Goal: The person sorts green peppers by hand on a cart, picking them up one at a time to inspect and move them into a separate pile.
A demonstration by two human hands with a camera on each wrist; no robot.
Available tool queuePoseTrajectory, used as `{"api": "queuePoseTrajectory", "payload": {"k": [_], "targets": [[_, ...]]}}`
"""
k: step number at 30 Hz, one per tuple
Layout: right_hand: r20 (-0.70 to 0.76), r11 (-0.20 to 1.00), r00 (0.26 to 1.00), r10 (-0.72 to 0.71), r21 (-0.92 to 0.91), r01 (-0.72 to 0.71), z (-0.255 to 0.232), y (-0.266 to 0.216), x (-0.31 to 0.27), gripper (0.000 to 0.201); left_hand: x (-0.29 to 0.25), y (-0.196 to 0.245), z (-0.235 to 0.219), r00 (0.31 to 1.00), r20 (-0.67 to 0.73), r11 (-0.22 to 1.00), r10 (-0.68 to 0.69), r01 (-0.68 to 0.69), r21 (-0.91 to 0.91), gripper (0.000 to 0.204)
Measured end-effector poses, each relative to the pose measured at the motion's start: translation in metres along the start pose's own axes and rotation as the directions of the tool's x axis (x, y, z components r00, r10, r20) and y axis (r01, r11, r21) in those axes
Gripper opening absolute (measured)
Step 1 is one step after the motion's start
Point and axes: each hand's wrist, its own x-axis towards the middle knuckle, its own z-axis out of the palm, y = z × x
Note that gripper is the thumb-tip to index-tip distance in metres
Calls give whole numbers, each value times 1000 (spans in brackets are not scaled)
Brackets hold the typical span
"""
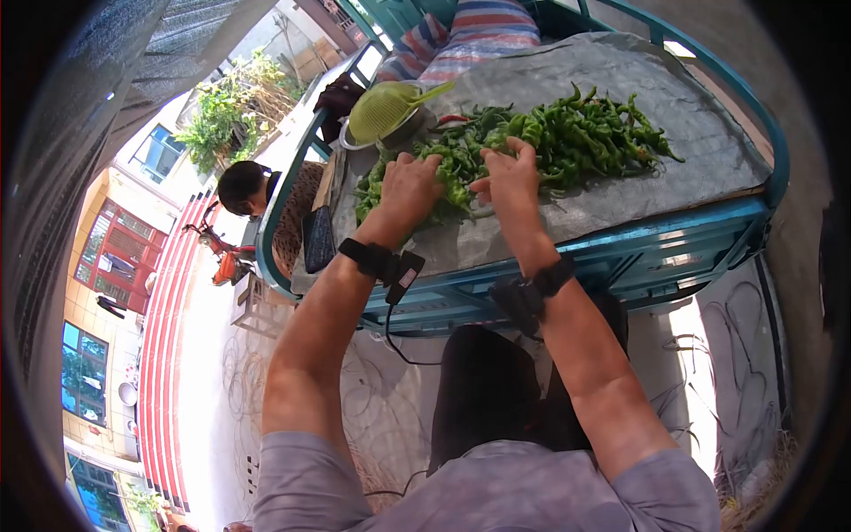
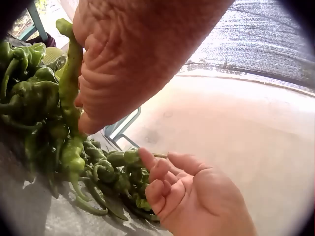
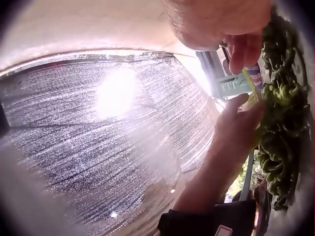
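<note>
No legible text, label, brand, number or sign found in any view; the wrist bands (image 1: 383, 262) carry a small pale tag, too small to read; the grey sheet (image 1: 691, 124) under the green peppers (image 1: 567, 133) is unmarked; the building fronts at the left of the head view show no readable signage.
</note>
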Motion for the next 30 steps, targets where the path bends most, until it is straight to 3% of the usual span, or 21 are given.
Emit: {"api": "queuePoseTrajectory", "payload": {"k": [1,4,6,7,9,12,15,18,20,21,24,27,30], "targets": [[10,1000,1000,-29,-10,29,0,0,-1,46,-1,0,2,998,35,994,51,-54,93,45],[15,997,998,-68,-25,69,-3,-2,-3,53,2,4,7,998,47,987,46,-53,151,40],[-13,999,999,-33,-14,33,-5,-7,-3,52,4,3,5,986,-162,996,50,-36,86,39],[5,993,995,-95,-69,95,-9,-5,-2,51,3,2,3,963,-265,998,44,-31,53,39],[48,960,975,-218,-172,223,-17,-2,2,49,3,3,-11,948,-319,1000,3,2,13,38],[201,844,923,-329,-375,383,-13,-8,-3,41,3,10,-37,893,-449,998,9,-34,-47,34],[305,565,775,-554,-546,619,-7,9,-3,34,4,14,-43,853,-521,989,-24,-56,-138,33],[376,708,868,-323,-513,486,-10,17,4,31,4,17,-51,877,-478,974,-37,-74,-212,37],[383,860,915,-126,-417,294,-14,9,4,31,6,17,-52,884,-465,952,-49,-100,-290,39],[397,912,918,-25,-367,183,-15,4,2,31,7,17,-50,876,-477,930,-70,-116,-349,39],[457,921,866,204,-390,-11,-21,1,16,32,7,17,-49,867,-478,862,-139,-132,-490,39],[511,993,859,2,-104,60,-23,-4,13,31,7,14,-51,860,-475,810,-187,-139,-570,38],[598,998,801,24,36,-56,-31,-9,17,29,8,4,-43,842,-522,839,-134,-184,-513,38]]}}
